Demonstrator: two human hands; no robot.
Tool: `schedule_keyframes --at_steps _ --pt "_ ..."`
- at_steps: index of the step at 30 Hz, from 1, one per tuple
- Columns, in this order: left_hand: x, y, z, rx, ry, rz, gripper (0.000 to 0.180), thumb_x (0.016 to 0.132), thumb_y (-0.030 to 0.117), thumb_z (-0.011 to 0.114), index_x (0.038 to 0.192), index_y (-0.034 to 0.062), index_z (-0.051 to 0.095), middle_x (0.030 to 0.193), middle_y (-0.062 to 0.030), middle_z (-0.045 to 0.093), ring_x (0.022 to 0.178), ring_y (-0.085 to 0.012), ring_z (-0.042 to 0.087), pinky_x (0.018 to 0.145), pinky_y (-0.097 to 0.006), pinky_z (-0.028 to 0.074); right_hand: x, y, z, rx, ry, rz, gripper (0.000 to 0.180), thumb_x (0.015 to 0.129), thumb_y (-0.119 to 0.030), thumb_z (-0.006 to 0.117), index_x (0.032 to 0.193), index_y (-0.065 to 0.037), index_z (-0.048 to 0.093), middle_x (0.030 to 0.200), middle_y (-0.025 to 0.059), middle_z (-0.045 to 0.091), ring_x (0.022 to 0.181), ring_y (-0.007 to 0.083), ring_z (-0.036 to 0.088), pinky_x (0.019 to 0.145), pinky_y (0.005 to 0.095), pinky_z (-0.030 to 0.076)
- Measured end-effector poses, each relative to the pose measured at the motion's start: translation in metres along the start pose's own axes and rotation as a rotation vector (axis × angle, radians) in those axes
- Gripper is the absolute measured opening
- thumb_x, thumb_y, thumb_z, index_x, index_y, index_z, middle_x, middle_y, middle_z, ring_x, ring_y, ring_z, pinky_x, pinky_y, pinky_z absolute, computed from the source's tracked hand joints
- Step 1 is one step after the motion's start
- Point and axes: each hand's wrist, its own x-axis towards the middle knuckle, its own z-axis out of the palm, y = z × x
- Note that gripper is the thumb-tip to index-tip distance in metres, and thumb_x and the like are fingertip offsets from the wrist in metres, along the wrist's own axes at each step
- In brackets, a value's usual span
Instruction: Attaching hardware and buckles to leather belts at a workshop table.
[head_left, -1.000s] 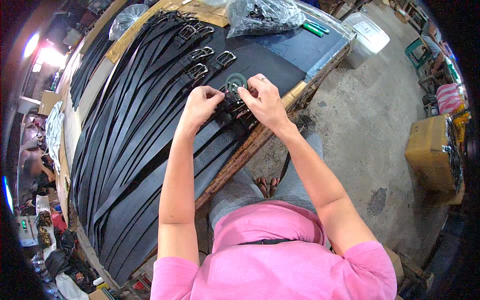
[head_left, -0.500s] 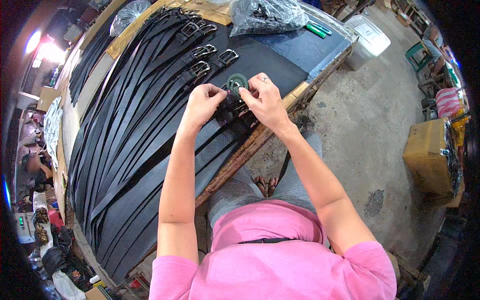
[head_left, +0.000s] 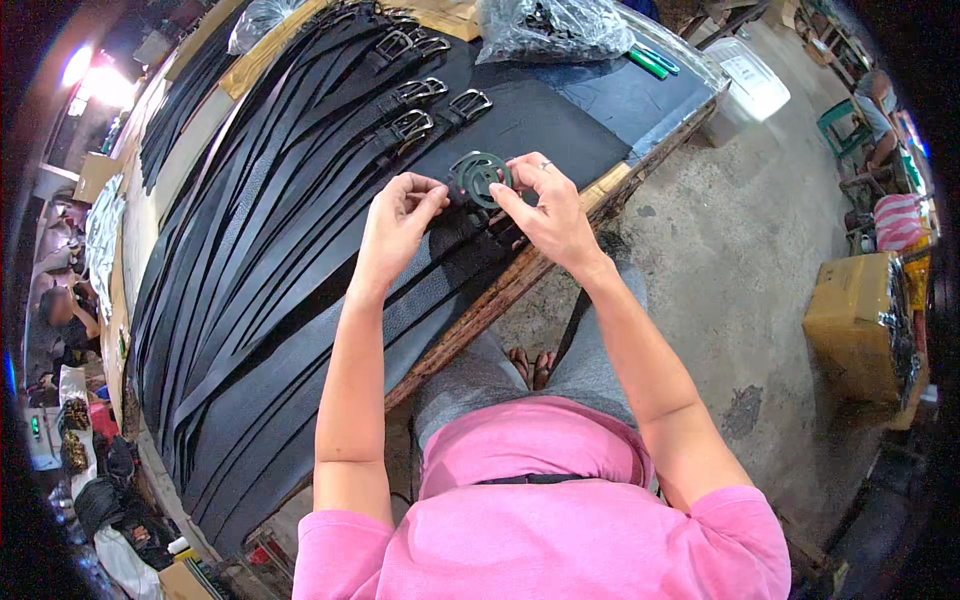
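A round, dark green ring-shaped piece (head_left: pixel 481 179) with openings in it is pinched at its right edge between the thumb and fingers of my right hand (head_left: pixel 550 212). My left hand (head_left: pixel 396 228) is just left of the ring, its thumb and fingertips pressed together; whatever they hold is too small to make out. Both hands are above the table's near edge, over black leather belts (head_left: pixel 290 230) that fan out to the left. Several belts end in silver buckles, one buckle (head_left: pixel 469 104) lying just beyond the ring.
A clear plastic bag (head_left: pixel 550 30) of dark pieces lies at the table's far side, with green pens (head_left: pixel 648 62) beside it. The wooden table edge (head_left: pixel 470 315) runs diagonally in front of me. A cardboard box (head_left: pixel 855 325) stands on the floor at right; other people sit farther off.
My hands have drawn slightly apart, leaving the left fingertips farther from the ring's middle. The ring now faces up more fully. The whole view has shifted a little.
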Motion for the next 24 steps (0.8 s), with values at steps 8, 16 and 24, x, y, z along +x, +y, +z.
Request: schedule_keyframes --at_steps 8,16,24 --pt "0.002 -0.002 0.003 0.038 0.005 0.018 0.022 0.093 0.018 0.061 0.098 -0.0033 0.061 0.089 -0.0062 0.065 0.086 -0.0119 0.061 0.081 -0.026 0.047 -0.002 0.001 -0.001 -0.056 -0.017 -0.069 0.018 0.080 -0.010 0.066 0.076 0.004 0.056 0.084 0.0168 0.059 0.082 0.0304 0.058 0.071 0.0378 0.046" --pt "-0.003 -0.007 -0.004 0.090 0.087 0.091 0.022 0.090 0.019 0.064 0.096 -0.0015 0.063 0.088 -0.0082 0.066 0.083 -0.0141 0.062 0.075 -0.028 0.049 -0.001 -0.004 0.003 -0.111 -0.054 -0.082 0.020 0.082 -0.015 0.065 0.082 0.005 0.061 0.087 0.0167 0.059 0.085 0.0304 0.058 0.076 0.0364 0.046" --pt "0.002 -0.013 0.016 0.517 0.237 0.225 0.036 0.076 0.026 0.073 0.105 0.0063 0.062 0.098 -0.0122 0.058 0.103 -0.0307 0.052 0.089 -0.042 0.041 0.011 0.012 -0.012 0.593 0.015 0.461 0.016 0.092 -0.013 0.060 0.101 0.000 0.063 0.102 0.0091 0.064 0.092 0.0182 0.063 0.084 0.0284 0.049"
